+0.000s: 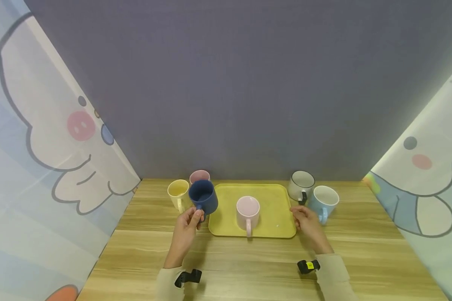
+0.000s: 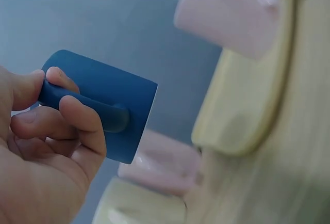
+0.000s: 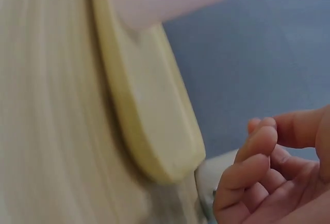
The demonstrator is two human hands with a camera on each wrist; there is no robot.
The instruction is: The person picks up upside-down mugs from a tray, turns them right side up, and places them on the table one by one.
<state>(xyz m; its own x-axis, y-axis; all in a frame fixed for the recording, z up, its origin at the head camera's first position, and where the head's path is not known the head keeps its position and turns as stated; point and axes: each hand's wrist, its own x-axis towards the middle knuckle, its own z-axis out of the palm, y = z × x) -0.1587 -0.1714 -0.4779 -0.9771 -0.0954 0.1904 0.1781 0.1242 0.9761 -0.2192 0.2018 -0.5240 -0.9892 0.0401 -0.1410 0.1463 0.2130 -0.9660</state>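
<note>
My left hand (image 1: 186,228) grips a dark blue mug (image 1: 204,196) by its handle. In the left wrist view the thumb presses on the handle (image 2: 85,105) while the fingers curl around it, and the mug is off the table. A yellow tray (image 1: 226,223) lies on the table with a pale pink mug (image 1: 247,211) standing on it, handle toward me. My right hand (image 1: 309,223) is at the tray's right edge, beside a light blue mug (image 1: 324,201). Its fingers are loosely curled with nothing between them in the right wrist view.
Left of the tray stand a yellow mug (image 1: 178,192) and a darker pink mug (image 1: 199,175), the pink one partly hidden by the blue mug. A white mug with a black handle (image 1: 301,184) stands at the back right. A grey panel (image 1: 248,92) rises behind the wooden table (image 1: 248,267).
</note>
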